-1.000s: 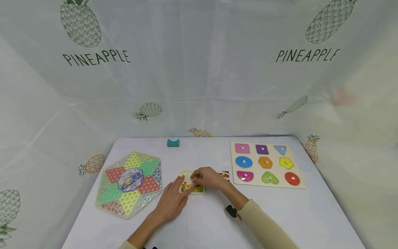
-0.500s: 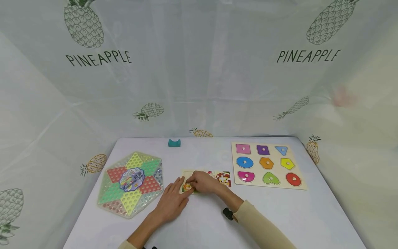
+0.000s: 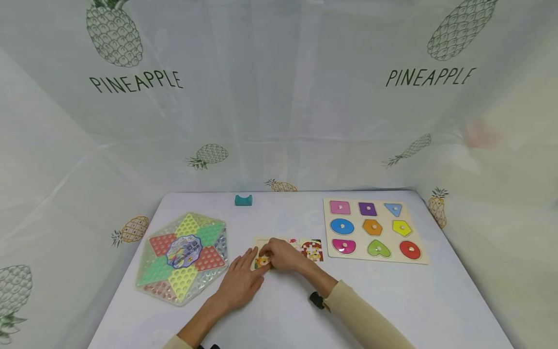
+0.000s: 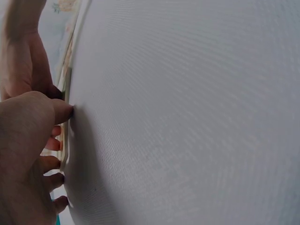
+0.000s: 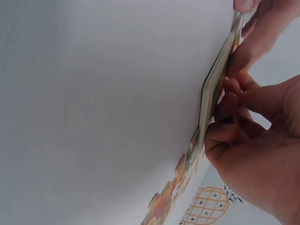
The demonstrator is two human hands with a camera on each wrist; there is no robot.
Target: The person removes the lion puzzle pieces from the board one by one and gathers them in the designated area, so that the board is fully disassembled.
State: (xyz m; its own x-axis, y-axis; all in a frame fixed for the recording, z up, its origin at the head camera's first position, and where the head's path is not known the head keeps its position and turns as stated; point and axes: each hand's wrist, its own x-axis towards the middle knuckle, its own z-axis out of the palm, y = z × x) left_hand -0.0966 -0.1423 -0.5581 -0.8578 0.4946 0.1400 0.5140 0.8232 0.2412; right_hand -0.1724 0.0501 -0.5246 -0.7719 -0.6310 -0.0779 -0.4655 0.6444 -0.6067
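Observation:
A small wooden jigsaw puzzle board (image 3: 260,239) lies mid-table, with an orange and green picture showing at its lower left. My left hand (image 3: 237,286) rests along the board's left and near edge, fingers fairly straight; in the left wrist view its thumb (image 4: 61,110) touches the rim. Over the board, my right hand (image 3: 281,254) has curled fingers and pinches a puzzle piece down against it; the piece itself is mostly hidden by the fingers. Several puzzle pieces (image 3: 312,250) lie just right of the board, partly behind the right hand.
A hexagonal Chinese checkers board (image 3: 185,281) lies to the left. On the right is a wooden shape board (image 3: 370,252) with several coloured knobbed shapes. A small teal block (image 3: 243,200) sits at the back edge. Pineapple-printed cloth (image 3: 279,106) hangs behind the table.
My right hand has shifted left and slightly down over the puzzle board, uncovering more of the pieces at its right. My left hand has stayed on the board's edge.

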